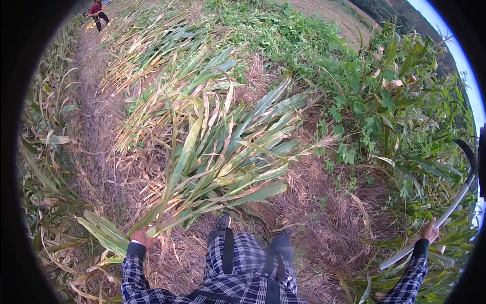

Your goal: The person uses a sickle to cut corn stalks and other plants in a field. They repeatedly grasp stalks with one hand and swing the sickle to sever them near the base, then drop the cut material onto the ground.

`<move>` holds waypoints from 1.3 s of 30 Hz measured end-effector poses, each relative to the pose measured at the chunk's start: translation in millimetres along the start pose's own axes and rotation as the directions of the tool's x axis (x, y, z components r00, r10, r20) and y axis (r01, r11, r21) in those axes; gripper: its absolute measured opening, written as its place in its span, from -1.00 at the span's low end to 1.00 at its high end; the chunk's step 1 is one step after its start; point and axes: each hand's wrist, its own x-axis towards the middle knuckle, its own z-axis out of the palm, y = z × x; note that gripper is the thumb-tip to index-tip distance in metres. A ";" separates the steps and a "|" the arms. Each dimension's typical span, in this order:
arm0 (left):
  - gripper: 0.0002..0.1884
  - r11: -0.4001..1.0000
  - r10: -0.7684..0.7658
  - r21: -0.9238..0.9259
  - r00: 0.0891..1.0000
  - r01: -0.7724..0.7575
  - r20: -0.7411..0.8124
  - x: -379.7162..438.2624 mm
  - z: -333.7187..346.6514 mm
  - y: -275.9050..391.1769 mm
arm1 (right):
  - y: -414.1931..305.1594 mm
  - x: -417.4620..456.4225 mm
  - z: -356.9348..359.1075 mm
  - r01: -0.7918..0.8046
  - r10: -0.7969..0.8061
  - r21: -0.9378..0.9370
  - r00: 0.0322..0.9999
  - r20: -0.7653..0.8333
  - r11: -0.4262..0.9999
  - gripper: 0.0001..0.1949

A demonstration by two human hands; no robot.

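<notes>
My left hand [143,238] grips a cut maize stalk [161,207] whose long leaves reach up over the pile and out to the left. At the far right, my right hand [429,231] is closed around the pale handle of a sickle [452,205]. Its dark curved blade [469,155] points up, near the picture's right rim. Just ahead of my feet lies a heap of cut maize stalks [235,152], green leaves mixed with dry ones, tassels toward the right.
Standing maize [421,167] with green vines [349,102] grows on the right. More maize plants [45,182] line the left. Dry straw [326,212] covers the ground around my shoes [223,221]. Further cut stalks [152,49] stretch away ahead. A person [98,14] stands far off at upper left.
</notes>
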 end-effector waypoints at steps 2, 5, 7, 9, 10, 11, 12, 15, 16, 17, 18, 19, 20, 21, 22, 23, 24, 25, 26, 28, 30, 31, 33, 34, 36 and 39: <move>-0.25 0.994 0.069 -0.084 0.997 -0.072 -0.039 4.9 -28.4 40.5 | 36.3 -82.2 20.7 -0.103 0.095 0.038 0.980 0.174 0.994 -0.57; -0.31 0.975 0.134 -0.142 0.964 -0.169 -0.230 27.6 -59.5 63.0 | 24.3 -234.3 62.0 -0.165 0.081 0.118 0.852 0.517 0.979 -0.60; -0.34 0.929 0.146 -0.265 0.915 -0.257 -0.376 38.4 -95.4 73.5 | -6.5 -325.9 72.9 -0.026 -0.049 0.106 0.763 0.644 0.994 -0.66; -0.36 0.862 0.177 -0.326 0.834 -0.388 -0.523 55.3 -122.4 82.5 | 5.3 -383.2 77.5 -0.061 0.071 -0.043 0.595 0.800 0.997 -0.66; -0.38 0.785 0.212 -0.395 0.806 -0.477 -0.553 56.0 -138.6 92.7 | 20.7 -410.8 79.1 -0.041 0.085 -0.075 0.549 0.832 0.996 -0.65; -0.40 0.800 0.190 -0.391 0.810 -0.455 -0.554 59.3 -150.3 100.9 | 37.7 -434.6 77.4 -0.011 0.089 -0.097 0.517 0.851 0.995 -0.64; -0.37 0.766 0.176 -0.451 0.825 -0.457 -0.537 53.4 -166.1 114.0 | 51.5 -453.6 74.3 0.017 0.092 -0.115 0.488 0.868 0.993 -0.63; -0.31 0.755 0.198 -0.461 0.832 -0.467 -0.519 59.8 -176.3 124.2 | 80.2 -487.6 53.3 0.150 0.150 -0.237 0.437 0.887 0.960 -0.62; -0.30 0.767 0.221 -0.430 0.825 -0.476 -0.519 65.8 -174.7 133.5 | 59.5 -488.1 37.3 0.151 0.214 -0.298 0.413 0.885 0.942 -0.60; -0.28 0.778 0.249 -0.396 0.818 -0.488 -0.519 71.5 -172.7 142.3 | 77.1 -494.4 28.4 0.199 0.234 -0.341 0.419 0.877 0.919 -0.60; -0.27 0.790 0.264 -0.375 0.821 -0.485 -0.506 78.1 -163.7 146.2 | 94.4 -502.7 17.8 0.242 0.258 -0.384 0.426 0.867 0.891 -0.60; -0.26 0.802 0.267 -0.357 0.822 -0.479 -0.503 81.7 -147.7 140.1 | 74.5 -506.8 6.1 0.236 0.305 -0.427 0.420 0.855 0.873 -0.60; -0.25 0.795 0.297 -0.340 0.811 -0.502 -0.503 91.8 -134.6 145.5 | 89.8 -512.0 -3.1 0.259 0.313 -0.445 0.424 0.850 0.857 -0.60; -0.25 0.794 0.302 -0.387 0.856 -0.470 -0.419 97.4 -123.0 148.7 | 96.9 -517.3 -13.3 0.213 0.319 -0.441 0.437 0.841 0.872 -0.58; -0.24 0.792 0.313 -0.425 0.890 -0.437 -0.332 100.3 -107.6 148.5 | 101.6 -523.8 -23.4 0.165 0.323 -0.434 0.453 0.831 0.886 -0.56; -0.24 0.789 0.315 -0.428 0.888 -0.442 -0.336 107.6 -84.5 147.0 | 100.6 -529.5 -33.1 0.145 0.394 -0.511 0.474 0.787 0.847 -0.56; -0.24 0.818 0.313 -0.415 0.914 -0.398 -0.260 113.8 -66.8 145.7 | 92.5 -533.1 -42.1 0.124 0.461 -0.580 0.484 0.744 0.805 -0.57; -0.24 0.853 0.300 -0.386 0.935 -0.351 -0.189 114.5 -51.5 150.0 | 92.7 -537.2 -53.4 0.074 0.467 -0.556 0.457 0.757 0.828 -0.56; -0.25 0.903 0.254 -0.317 0.955 -0.290 -0.151 109.3 -40.1 155.7 | 104.4 -546.5 -61.4 0.111 0.505 -0.612 0.462 0.729 0.783 -0.56; -0.12 0.909 0.266 -0.322 0.963 -0.265 -0.042 103.3 -24.7 154.0 | 133.7 -571.5 -75.5 0.044 0.560 -0.661 0.492 0.667 0.749 -0.56; -0.12 0.917 0.254 -0.315 0.967 -0.243 -0.009 112.6 5.6 144.3 | 177.8 -601.3 -88.9 0.006 0.566 -0.670 0.530 0.632 0.742 -0.57; -0.12 0.933 0.235 -0.284 0.972 -0.223 0.007 111.5 12.5 139.1 | 176.6 -606.7 -93.2 -0.028 0.562 -0.634 0.494 0.664 0.773 -0.59; -0.11 0.927 0.288 -0.261 0.957 -0.269 0.037 118.8 33.3 150.5 | 225.8 -645.9 -114.1 -0.037 0.553 -0.674 0.606 0.572 0.738 -0.63; -0.11 0.915 0.325 -0.266 0.945 -0.305 0.036 123.4 40.7 151.0 | 242.1 -661.5 -118.4 -0.061 0.574 -0.688 0.605 0.551 0.723 -0.63; -0.11 0.945 0.256 -0.232 0.964 -0.232 0.077 120.4 31.4 141.1 | 272.3 -685.8 -105.5 -0.073 0.581 -0.679 0.588 0.563 0.731 -0.65; -0.13 0.931 0.274 -0.269 0.959 -0.247 0.067 121.4 28.1 143.5 | 330.0 -710.1 -95.7 -0.093 0.581 -0.675 0.603 0.546 0.732 -0.68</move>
